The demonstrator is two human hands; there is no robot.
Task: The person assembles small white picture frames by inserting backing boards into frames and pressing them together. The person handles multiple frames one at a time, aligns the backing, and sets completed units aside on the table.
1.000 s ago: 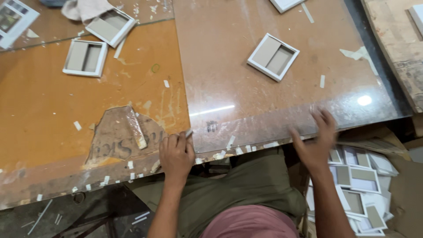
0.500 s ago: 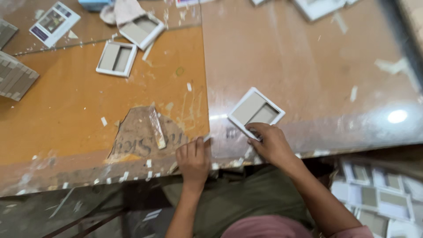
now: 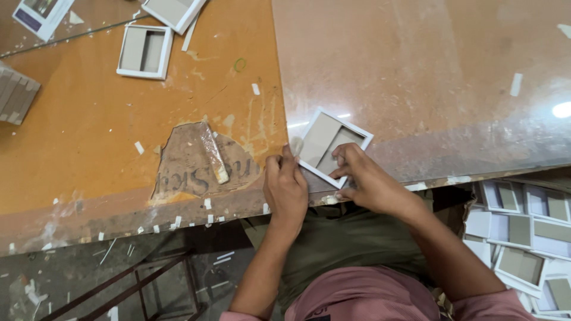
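A shallow square tray of white-edged grey cardboard [image 3: 330, 145] is seen lying tilted, corner-down, on the glossy brown table [image 3: 428, 77], right at its near edge and between the two hands. The left hand [image 3: 285, 189] is laid flat at the tray's lower-left edge, fingers together and thumb tip touching the white rim. The right hand [image 3: 364, 178] is curled over the tray's near corner, the fingertips pressed onto its grey floor and rim; the tray is pinned rather than lifted, so neither hand is closed around it.

Just left of the left hand, a torn patch of brown paper with a strip of clear tape [image 3: 202, 159] is stuck to the orange part of the table. Far beyond the left hand, another white-and-grey cardboard tray [image 3: 144, 52] is set flat, and a second one [image 3: 173, 12] is cut off by the upper border. Below the right hand, off the table, a heap of similar trays [image 3: 523, 232] is piled. Small white paper scraps are scattered around.
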